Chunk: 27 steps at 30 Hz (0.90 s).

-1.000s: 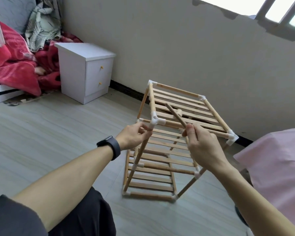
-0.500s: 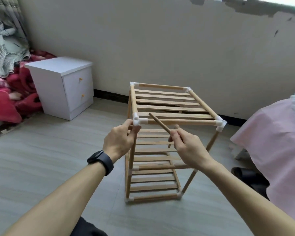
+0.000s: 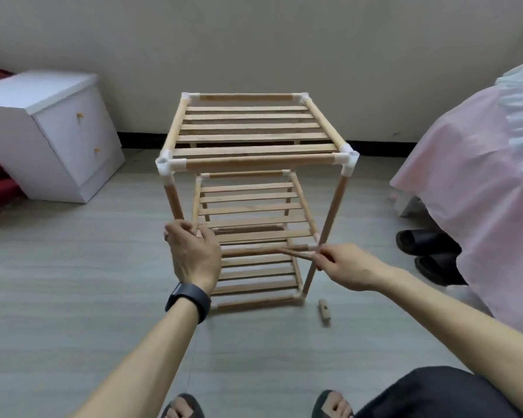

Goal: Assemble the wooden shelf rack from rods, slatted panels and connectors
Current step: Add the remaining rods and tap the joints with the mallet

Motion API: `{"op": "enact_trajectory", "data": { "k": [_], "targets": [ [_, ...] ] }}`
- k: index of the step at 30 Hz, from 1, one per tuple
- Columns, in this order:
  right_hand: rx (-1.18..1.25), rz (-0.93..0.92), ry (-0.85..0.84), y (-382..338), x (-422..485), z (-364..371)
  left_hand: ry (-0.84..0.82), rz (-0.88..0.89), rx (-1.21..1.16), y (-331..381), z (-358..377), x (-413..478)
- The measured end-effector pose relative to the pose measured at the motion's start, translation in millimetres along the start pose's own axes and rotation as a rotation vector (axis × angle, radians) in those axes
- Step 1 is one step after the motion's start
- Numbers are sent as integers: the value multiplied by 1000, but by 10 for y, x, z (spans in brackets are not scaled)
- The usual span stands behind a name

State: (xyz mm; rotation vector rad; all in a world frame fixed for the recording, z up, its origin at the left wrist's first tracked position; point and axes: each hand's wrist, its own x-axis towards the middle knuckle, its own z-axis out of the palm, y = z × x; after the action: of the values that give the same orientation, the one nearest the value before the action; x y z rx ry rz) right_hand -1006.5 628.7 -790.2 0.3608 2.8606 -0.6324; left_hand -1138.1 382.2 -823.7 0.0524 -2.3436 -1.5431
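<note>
Standing item: shelf rack [image 3: 248, 128], three slatted tiers, upright on the floor [image 3: 73, 282] in front of the person, between a white nightstand [image 3: 52, 131] and a pink bedcover [image 3: 471, 182]. Judged light for its bulk: thin wooden rods and slats pushed into white plastic corner connectors [image 3: 167, 165]. The frame is likely stiff along each rod but prone to racking, or to pulling out of its sockets, if lifted by a single slat. It is best taken by an upright close to a connector, or by two opposite top rails.

Loose rod [image 3: 299, 255]: slim, smooth, rigid. Held low at the rack's front-right side, crossing the middle tier's front rail. The right hand [image 3: 351, 267] pinches its near end between thumb and fingertips. An end pinch probably leaves the far tip free to wander; a hold nearer mid-length would aim it better at a socket.

Left hand [image 3: 194, 254]: fingers loosely spread, holding nothing, just beside the front-left upright [image 3: 172, 200]; contact cannot be told.

Short dowel piece [image 3: 324, 309]: lies on the floor near the rack's front-right foot, apart from both hands. Round, likely to roll.
</note>
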Motion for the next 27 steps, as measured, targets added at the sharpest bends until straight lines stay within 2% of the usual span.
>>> {"op": "enact_trajectory", "data": {
  "k": [2, 5, 7, 9, 11, 14, 18, 22, 25, 27],
  "targets": [
    [-101, 95, -96, 300, 65, 271, -274, 12, 27, -210, 244, -430],
    [-121, 271, -280, 833, 149, 783, -685, 63, 232, -522, 614, -1007],
    [-71, 378, -343, 1178, 168, 1122, -943, 137, 403, -707, 867, -1292],
    [-4, 487, -313, 1483, 165, 1410, -1167, 138, 559, -874, 1091, -1482],
    [52, 632, -160, 1789, 185, 1668, -1316, 58, 636, -1080, 1297, -1595],
    [163, 869, 38, 2204, 304, 1957, -1433, -28, 721, -1392, 1561, -1637],
    [226, 974, 40, 2655, 508, 2219, -1518, -47, 824, -1771, 1756, -1578],
    [265, 969, 160, 2811, 595, 2394, -1612, -65, 931, -2025, 1788, -1507],
    [568, 873, 166, 2597, 486, 2411, -1626, -116, 913, -1947, 1802, -1459],
    [785, 791, 164, 2285, 297, 2369, -1592, -218, 799, -1749, 1815, -1446]
  ]
}}
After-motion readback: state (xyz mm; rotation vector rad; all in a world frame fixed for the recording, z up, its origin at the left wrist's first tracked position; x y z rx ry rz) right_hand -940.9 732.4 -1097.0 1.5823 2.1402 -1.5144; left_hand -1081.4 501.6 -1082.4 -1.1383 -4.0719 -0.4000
